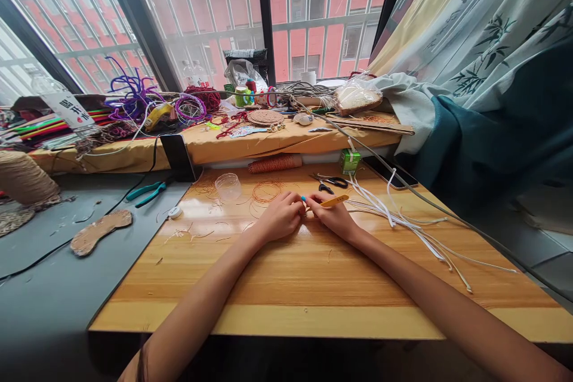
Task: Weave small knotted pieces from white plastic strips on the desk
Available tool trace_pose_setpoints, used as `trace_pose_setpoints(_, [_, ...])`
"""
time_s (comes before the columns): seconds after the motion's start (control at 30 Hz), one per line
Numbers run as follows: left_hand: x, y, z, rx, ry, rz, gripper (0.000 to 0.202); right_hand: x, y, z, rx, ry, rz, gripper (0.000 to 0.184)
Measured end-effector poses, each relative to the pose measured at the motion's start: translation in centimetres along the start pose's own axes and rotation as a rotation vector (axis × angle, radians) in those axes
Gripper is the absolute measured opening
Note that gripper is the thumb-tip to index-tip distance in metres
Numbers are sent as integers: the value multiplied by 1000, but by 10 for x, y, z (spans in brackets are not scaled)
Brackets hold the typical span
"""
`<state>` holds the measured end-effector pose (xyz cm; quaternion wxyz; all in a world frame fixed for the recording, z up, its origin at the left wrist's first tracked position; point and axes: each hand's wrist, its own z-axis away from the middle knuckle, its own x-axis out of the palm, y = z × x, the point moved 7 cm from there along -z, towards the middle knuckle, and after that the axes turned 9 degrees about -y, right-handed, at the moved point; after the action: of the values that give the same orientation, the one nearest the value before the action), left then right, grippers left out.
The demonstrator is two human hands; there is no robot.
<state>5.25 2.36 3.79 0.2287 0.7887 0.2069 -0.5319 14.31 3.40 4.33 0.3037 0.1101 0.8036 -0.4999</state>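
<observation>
Both of my hands rest together on the wooden table [286, 286], fingertips meeting. My right hand [332, 215] grips a crochet hook with a yellow handle [335, 200]. My left hand [280, 216] pinches a small turquoise piece [304, 198] at the hook's tip; what it is I cannot tell. Thin copper-coloured wire coils [265, 191] lie just beyond my left hand.
Black scissors [332, 181], a clear plastic cup [228, 186], a copper thread spool [274, 163], a green box [350, 160] and white cords [394, 215] surround the hands. Teal pliers [145, 191] and a phone [178, 157] lie left. The cluttered windowsill [224, 143] holds craft supplies.
</observation>
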Motion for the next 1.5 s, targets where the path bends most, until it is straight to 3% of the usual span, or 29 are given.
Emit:
trace_pose_setpoints(0.6, [-1, 3, 0, -12, -12, -48, 12, -2, 16, 3, 171, 59, -190, 26])
trace_pose_setpoints(0.83, [-6, -5, 1, -99, 40, 33, 12, -13, 23, 4, 184, 193, -258, 28])
trace_pose_setpoints(1.1, [-1, -6, 1, -21, -10, 38, 14, -2, 22, 4, 217, 56, -290, 26])
trace_pose_setpoints(1.5, [2, -5, 0, 7, -19, 23, 16, 0, 20, 3, 222, 12, -237, 21])
